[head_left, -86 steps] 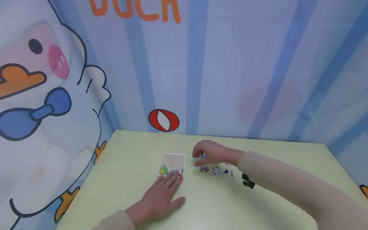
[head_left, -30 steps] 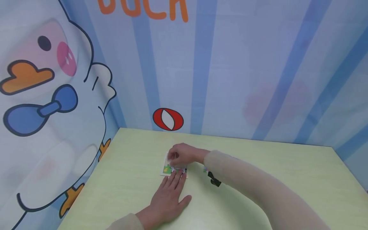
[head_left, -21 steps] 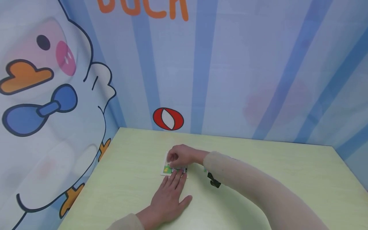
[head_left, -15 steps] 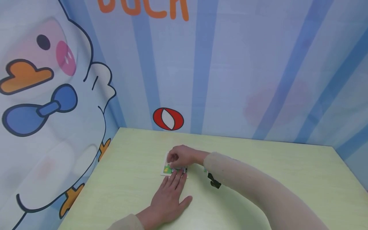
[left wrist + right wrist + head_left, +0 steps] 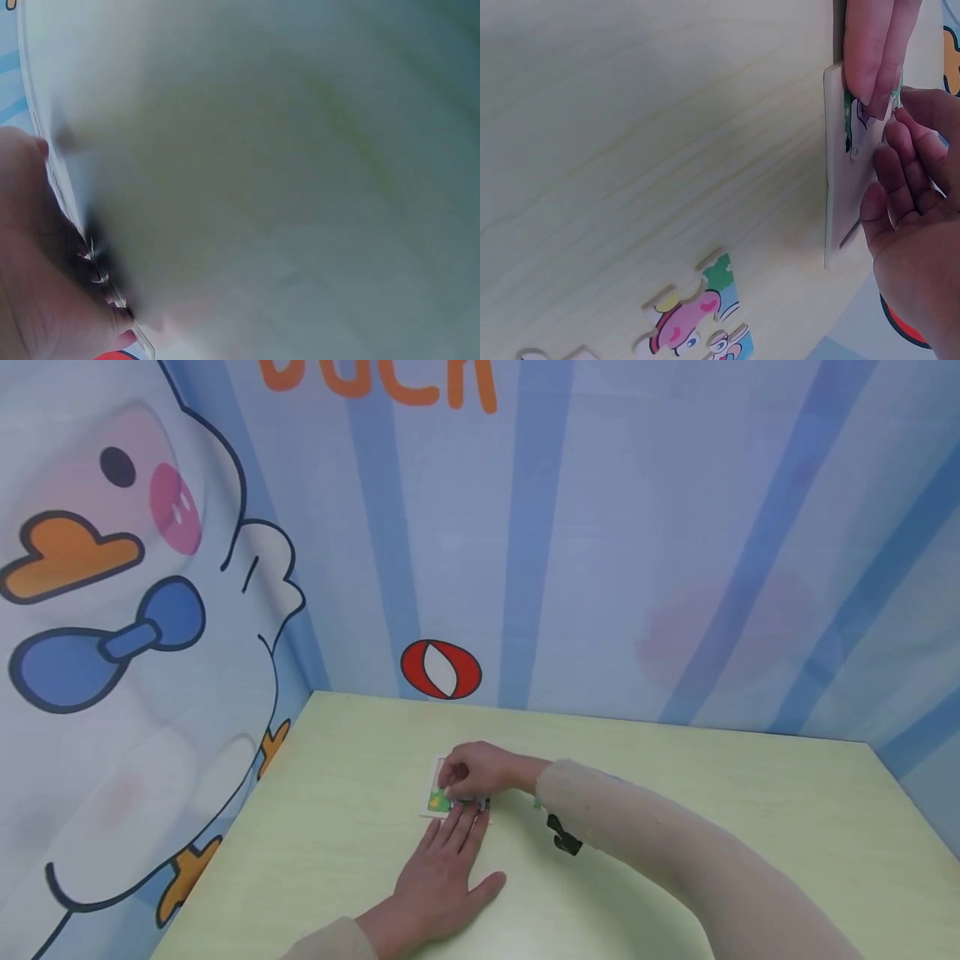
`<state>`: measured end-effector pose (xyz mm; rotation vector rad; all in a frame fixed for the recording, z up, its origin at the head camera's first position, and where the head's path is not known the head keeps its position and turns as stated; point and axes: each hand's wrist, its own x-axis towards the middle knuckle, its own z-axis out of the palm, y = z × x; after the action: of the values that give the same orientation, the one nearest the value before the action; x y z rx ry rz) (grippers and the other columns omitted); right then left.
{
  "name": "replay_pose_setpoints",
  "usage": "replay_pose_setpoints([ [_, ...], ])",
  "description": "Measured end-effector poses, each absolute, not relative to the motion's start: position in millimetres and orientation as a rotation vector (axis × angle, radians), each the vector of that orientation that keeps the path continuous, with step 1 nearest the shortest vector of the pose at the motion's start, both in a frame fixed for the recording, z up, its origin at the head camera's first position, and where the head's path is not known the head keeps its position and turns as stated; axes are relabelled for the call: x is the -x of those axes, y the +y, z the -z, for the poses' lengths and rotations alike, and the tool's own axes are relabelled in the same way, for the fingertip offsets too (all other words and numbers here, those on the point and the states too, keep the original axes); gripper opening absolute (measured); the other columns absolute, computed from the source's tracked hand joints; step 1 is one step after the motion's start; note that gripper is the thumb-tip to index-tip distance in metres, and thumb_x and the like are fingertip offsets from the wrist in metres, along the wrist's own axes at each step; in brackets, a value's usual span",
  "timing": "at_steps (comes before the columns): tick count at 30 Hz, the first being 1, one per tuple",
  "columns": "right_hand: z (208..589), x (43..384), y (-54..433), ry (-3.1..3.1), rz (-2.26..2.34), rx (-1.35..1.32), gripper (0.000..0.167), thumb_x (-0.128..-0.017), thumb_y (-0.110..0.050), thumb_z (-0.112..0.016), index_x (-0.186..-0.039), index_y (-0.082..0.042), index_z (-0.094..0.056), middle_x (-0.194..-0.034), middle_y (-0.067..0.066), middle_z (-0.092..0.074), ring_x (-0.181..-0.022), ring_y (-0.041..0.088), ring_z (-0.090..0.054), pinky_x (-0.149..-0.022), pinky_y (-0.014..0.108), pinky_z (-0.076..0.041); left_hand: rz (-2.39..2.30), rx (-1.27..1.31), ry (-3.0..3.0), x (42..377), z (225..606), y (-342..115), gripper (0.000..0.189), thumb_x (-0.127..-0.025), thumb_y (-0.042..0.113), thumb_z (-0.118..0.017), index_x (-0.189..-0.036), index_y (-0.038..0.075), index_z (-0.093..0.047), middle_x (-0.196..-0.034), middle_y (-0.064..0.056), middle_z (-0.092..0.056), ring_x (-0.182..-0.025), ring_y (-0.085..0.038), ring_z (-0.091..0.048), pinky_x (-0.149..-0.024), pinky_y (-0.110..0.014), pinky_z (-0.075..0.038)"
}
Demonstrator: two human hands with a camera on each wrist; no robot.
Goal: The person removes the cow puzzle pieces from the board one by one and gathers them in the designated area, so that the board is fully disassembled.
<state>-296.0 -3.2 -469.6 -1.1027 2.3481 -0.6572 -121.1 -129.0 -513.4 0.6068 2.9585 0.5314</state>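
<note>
A shallow jigsaw tray [image 5: 425, 812] with a pale rim lies on the table. Its lower left corner holds a green piece [image 5: 439, 802] with a yellow patch. My left hand [image 5: 444, 883] lies flat below it, fingers straight, fingertips resting on the tray's near edge and pieces. Over the tray, my right hand [image 5: 480, 768] has its fingers curled, thumb and forefinger pinching a small puzzle piece, mostly hidden by the fingers. In the right wrist view, a fitted piece [image 5: 857, 133] shows beside the left fingertips. The left wrist view is mostly blurred, with the left hand [image 5: 37, 292] at its edge.
Loose puzzle pieces, one pink and green [image 5: 694, 315], lie on the table to the tray's right; my right sleeve [image 5: 630, 814] hides most of them from the head view. A printed curtain [image 5: 600, 543] stands behind the table [image 5: 360, 760].
My right hand has come left from the loose pieces to over the tray and lowered slightly there. My left hand stays on the tray's near edge. The head view has shifted a little.
</note>
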Motion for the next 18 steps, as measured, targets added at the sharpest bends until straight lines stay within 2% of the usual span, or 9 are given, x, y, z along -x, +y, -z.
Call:
replay_pose_setpoints([
  [8,464.8,293.0,-3.4,2.308,0.696,1.019,0.012,-0.102,-0.012,-0.072,-0.111,-0.012,-0.079,-0.096,-0.006,-0.072,-0.087,0.009,-0.063,-0.086,0.025,-0.055,-0.515,-0.573,2.920,122.5,508.1,-128.9,0.086,-0.108,0.064,-0.042,-0.170,0.007,-0.026,-0.178,-0.013,-0.017,-0.165,-0.029,-0.016,-0.130,-0.056,-0.022],
  [18,467.6,293.3,-1.0,2.260,0.754,0.977,0.015,-0.102,-0.010,-0.070,-0.114,-0.010,-0.078,-0.096,-0.005,-0.072,-0.086,0.008,-0.064,-0.082,0.023,-0.054,-0.443,-0.600,2.968,122.8,510.5,-128.6,0.087,-0.107,0.065,-0.045,-0.169,0.006,-0.029,-0.177,-0.013,-0.022,-0.164,-0.030,-0.020,-0.129,-0.055,-0.025],
])
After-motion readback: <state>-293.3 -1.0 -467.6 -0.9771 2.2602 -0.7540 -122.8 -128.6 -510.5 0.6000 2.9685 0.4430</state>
